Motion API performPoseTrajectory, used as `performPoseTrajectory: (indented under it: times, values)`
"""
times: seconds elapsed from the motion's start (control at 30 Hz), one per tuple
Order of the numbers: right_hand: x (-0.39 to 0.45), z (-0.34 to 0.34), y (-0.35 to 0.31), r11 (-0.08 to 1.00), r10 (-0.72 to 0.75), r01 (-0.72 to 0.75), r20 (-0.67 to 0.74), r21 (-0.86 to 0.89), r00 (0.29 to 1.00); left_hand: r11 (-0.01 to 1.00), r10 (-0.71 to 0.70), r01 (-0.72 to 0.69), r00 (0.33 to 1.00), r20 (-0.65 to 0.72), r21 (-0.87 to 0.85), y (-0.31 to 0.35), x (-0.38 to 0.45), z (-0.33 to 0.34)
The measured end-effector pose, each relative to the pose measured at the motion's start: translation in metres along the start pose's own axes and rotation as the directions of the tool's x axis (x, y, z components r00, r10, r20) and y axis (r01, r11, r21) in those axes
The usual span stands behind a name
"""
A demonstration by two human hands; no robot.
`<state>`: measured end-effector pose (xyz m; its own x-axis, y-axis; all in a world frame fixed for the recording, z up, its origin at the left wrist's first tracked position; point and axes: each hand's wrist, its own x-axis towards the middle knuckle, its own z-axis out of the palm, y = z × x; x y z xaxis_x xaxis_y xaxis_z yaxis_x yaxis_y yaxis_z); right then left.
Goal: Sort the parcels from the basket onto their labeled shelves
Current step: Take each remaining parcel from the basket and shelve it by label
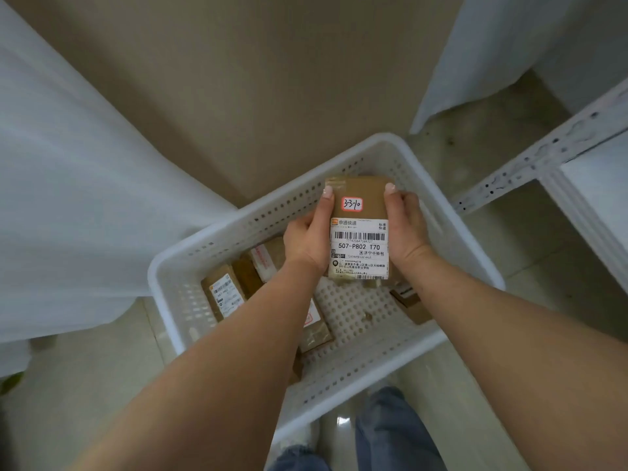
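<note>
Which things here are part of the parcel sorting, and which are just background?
Job: held parcel marked 3-3-10, gripped by left hand and right hand; white basket; remaining parcels; metal shelf frame.
Background: white cloth; tan wall.

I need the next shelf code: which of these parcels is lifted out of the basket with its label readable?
The brown parcel gripped by left hand and right hand, sticker reading 3-3-10; the others lie in the white basket.
</note>
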<state>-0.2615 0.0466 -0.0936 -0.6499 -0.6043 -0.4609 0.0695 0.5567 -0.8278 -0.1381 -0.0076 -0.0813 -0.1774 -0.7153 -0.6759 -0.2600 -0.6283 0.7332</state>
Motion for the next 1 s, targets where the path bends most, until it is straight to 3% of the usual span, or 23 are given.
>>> performPoseTrajectory:
  times: [0.27, 0.57, 1.0]
  values:
    - [-0.053, -0.071, -0.057, 0.989, -0.054, 0.083, -0.227, 0.122, 0.972, 0.979, 0.161, -0.176, 0.977, 0.142, 0.106, 0.068, -0.069, 0.032]
    - [-0.140, -0.154, -0.139, 0.981, -0.082, 0.149, -0.429, 0.125, 0.900, 0.888, 0.336, -0.414, 0.882, 0.331, 0.199, 0.154, -0.171, 0.059]
    - [-0.258, -0.243, -0.233, 0.950, -0.064, 0.220, -0.555, 0.220, 0.829, 0.885, 0.318, -0.444, 0.798, 0.512, 0.142, 0.240, -0.311, 0.082]
